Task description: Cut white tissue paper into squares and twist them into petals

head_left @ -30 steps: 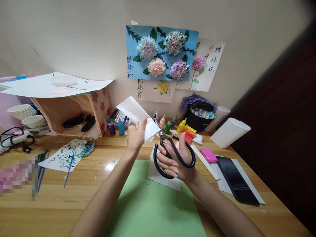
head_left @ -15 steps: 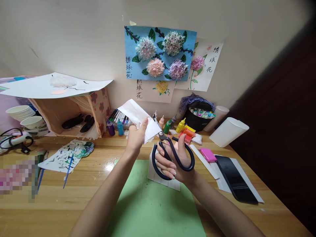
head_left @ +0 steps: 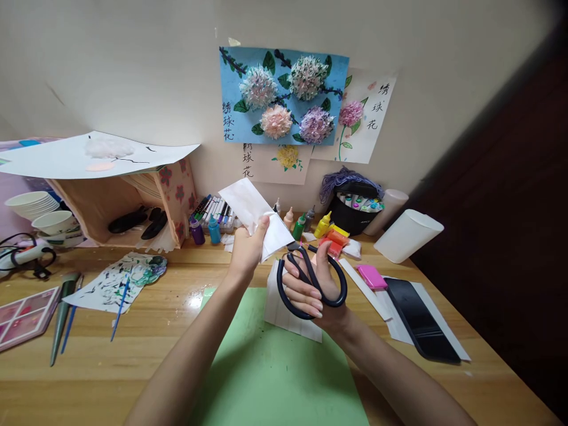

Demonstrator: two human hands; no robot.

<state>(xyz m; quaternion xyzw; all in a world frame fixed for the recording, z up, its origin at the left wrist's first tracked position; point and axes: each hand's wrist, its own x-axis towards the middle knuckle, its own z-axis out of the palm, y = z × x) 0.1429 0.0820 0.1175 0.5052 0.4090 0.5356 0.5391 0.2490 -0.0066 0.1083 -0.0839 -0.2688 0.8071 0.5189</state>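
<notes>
My left hand [head_left: 249, 248] pinches a folded piece of thin white paper [head_left: 247, 202] between thumb and fingers, holding it tilted above the table. In my right hand [head_left: 306, 293] is a pair of scissors [head_left: 311, 269] with large black loop handles, my fingers and thumb through the loops. The scissors point up and left at the paper's lower right corner. Most of their blades are hidden by the paper. Below both hands lies a green sheet [head_left: 284, 384], with a flat white sheet [head_left: 284, 319] on its far part, partly covered by my right hand.
Paint bottles [head_left: 322, 226], a marker set [head_left: 219, 212] and a black pen bag [head_left: 355, 207] line the wall. To the right are a white cup-like container [head_left: 408, 236], a pink packet [head_left: 371, 277] and a black phone [head_left: 421, 319]. Brushes [head_left: 64, 313] and a paint-stained sheet [head_left: 104, 290] lie left.
The scissor handles have drawn slightly closer together, and the blades, visible before at the paper's edge, are now mostly behind it. The paper has shifted a little right. The view has turned slightly.
</notes>
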